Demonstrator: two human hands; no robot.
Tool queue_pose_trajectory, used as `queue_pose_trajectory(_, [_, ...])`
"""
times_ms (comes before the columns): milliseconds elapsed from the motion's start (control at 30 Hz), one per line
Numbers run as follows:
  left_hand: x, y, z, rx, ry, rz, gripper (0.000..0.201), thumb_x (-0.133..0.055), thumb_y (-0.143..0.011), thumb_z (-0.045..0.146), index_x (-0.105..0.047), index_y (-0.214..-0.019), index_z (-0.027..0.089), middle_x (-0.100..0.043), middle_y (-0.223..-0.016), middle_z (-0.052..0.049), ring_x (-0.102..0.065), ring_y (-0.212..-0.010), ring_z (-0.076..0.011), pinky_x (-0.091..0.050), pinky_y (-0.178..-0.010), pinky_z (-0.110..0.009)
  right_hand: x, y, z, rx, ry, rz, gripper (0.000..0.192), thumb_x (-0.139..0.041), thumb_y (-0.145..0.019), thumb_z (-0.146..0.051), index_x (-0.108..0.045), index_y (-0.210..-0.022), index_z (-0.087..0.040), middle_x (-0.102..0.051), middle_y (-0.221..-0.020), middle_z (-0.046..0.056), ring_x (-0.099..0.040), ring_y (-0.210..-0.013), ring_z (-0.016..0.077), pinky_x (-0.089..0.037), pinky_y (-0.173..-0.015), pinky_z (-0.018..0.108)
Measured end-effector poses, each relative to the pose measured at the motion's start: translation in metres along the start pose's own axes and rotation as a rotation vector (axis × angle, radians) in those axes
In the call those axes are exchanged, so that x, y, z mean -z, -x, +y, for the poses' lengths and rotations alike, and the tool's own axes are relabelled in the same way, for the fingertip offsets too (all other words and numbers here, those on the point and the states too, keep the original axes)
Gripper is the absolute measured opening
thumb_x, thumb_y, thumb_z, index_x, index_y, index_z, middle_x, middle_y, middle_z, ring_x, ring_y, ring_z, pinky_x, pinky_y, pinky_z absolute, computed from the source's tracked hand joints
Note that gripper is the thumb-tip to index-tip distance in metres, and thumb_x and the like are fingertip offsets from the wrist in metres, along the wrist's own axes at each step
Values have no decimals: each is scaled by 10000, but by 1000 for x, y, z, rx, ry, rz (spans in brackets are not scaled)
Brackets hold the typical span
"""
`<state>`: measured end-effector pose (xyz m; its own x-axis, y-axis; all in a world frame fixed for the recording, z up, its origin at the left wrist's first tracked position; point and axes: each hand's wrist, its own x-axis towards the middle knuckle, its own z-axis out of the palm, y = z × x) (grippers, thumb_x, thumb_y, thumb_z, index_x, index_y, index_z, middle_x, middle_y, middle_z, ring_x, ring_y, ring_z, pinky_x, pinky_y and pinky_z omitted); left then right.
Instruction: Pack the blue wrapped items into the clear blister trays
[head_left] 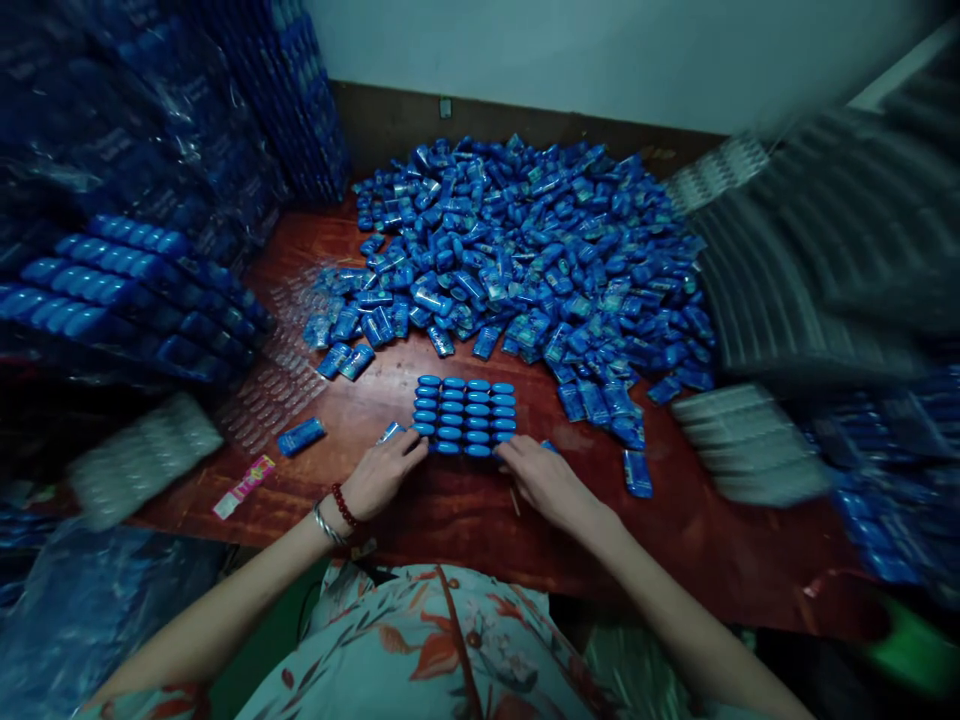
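Note:
In front of me lies a block of glossy blue oval pieces (465,415), set in neat rows and columns; whether a clear tray holds them cannot be made out. My left hand (386,472), with a red bead bracelet and a silver bangle at the wrist, is closed at the block's near left corner. At the opposite near corner, my right hand (546,482) has its fingers closed on the edge. A small blue packet (391,432) shows just beyond the left knuckles. Another bit of blue (550,446) peeks out behind the right hand.
A big heap of blue packets (510,250) covers the back of the reddish table (450,510). Clear blister trays (277,370) lie at left, near stacked filled blue trays (112,280). Grey tray stacks (810,250) rise at right. A pink strip (244,487) rests near the front edge.

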<state>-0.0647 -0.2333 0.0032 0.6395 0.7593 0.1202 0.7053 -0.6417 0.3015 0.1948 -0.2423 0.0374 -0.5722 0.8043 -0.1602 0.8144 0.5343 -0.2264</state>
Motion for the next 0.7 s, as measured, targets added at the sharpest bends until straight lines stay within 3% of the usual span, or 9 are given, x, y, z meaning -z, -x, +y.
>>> queue_pose_trajectory(100, [-8,5,-1,3,-6,113,275,-358,-905,118,-506,-1129,180,-572,-1043,-91,-566,-885,-173,-502,-755,-303,0,6,7,-70,-70,34,214,-400,-865,-85,-548,-984,-184,-582,-902,61,-536,-828,173,-438,-716,283])
queue_pose_trajectory(300, [-17,5,4,38,-20,252,318,-308,-920,122,-505,-1165,172,-550,-1020,-106,-557,-896,-173,-508,-724,-293,9,-5,-16,-30,99,-113,306,-359,-828,-7,-582,-954,-174,-580,-885,79,-538,-877,195,-442,-771,314])
queue_pose_trajectory(400, [-21,3,3,71,26,284,319,-317,-916,124,-523,-1153,178,-537,-1012,-103,-547,-892,-174,-507,-707,-292,2,-8,-19,-57,134,-67,295,-372,-838,-25,-582,-973,-182,-580,-906,83,-543,-905,198,-457,-767,312])
queue_pose_trajectory(467, [-24,4,3,86,86,304,313,-335,-917,143,-518,-1166,194,-534,-1023,-94,-543,-905,-176,-506,-735,-309,-13,-2,-17,-76,152,35,306,-387,-844,-36,-577,-1036,-181,-591,-930,92,-554,-887,200,-475,-746,312])
queue_pose_trajectory(567, [-27,6,5,183,203,353,326,-424,-908,236,-457,-1231,198,-539,-1035,-96,-542,-936,-194,-499,-800,-360,-38,11,-15,-116,106,344,378,-414,-876,-103,-481,-1241,-177,-602,-1022,110,-573,-908,198,-493,-772,314])
queue_pose_trajectory(700, [-27,-7,11,396,357,459,515,-462,-891,332,-294,-1359,197,-453,-1274,-150,-438,-1190,-256,-379,-993,-476,-50,10,-16,-316,-33,727,508,-422,-909,-277,-298,-1398,-209,-494,-1255,154,-495,-1138,248,-454,-898,405])
